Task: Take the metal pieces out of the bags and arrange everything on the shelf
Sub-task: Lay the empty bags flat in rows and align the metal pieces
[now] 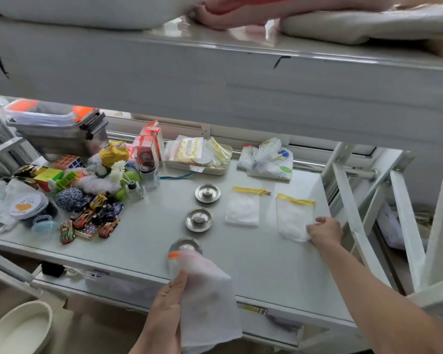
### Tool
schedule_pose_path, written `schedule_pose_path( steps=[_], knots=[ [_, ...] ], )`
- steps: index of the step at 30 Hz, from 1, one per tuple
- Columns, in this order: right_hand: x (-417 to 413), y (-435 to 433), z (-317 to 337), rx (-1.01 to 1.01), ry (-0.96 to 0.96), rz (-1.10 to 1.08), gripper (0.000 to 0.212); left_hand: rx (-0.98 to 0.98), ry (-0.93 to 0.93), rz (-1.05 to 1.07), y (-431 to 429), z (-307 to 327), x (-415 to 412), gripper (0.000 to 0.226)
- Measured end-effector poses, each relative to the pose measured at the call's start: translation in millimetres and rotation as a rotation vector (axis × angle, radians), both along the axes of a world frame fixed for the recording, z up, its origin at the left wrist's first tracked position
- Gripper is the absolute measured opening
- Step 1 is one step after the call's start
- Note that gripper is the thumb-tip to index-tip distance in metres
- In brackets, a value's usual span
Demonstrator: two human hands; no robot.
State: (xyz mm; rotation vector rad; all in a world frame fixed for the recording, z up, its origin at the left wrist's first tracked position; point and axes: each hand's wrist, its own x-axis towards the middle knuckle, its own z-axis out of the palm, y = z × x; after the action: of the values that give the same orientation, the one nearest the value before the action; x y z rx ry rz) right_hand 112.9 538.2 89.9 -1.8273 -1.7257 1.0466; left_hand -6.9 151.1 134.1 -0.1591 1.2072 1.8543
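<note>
Three round metal pieces lie in a slanting row on the white shelf (253, 264): the far metal piece (207, 193), the middle metal piece (199, 219), and the near metal piece (185, 247), partly hidden behind a bag. My left hand (163, 312) holds up a translucent white bag with an orange zip strip (206, 297) over the shelf's front edge. Two flat white bags with yellow strips lie to the right: the left yellow-strip bag (243, 208) and the right yellow-strip bag (293, 217). My right hand (325, 232) presses on the lower right corner of the right one.
Toy cars (92, 221), puzzle cubes (69, 161) and a small glass jar (150, 175) crowd the shelf's left side. A tray of packets (197, 155) and a folded cloth (269, 159) sit at the back. An upper shelf beam (215, 80) hangs overhead. White frame posts (348, 200) stand at right.
</note>
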Motion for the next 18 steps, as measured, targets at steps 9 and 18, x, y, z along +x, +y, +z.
schedule_pose_path(
  steps=[9, 18],
  knots=[
    [0, -26, 31, 0.048, -0.114, 0.052, 0.052, -0.049, 0.039, -0.006, 14, 18, 13, 0.038],
    [5, -239, 67, -0.786, 0.558, 0.428, 0.025, -0.036, 0.046, -0.073, 24, 28, 13, 0.049]
  ],
)
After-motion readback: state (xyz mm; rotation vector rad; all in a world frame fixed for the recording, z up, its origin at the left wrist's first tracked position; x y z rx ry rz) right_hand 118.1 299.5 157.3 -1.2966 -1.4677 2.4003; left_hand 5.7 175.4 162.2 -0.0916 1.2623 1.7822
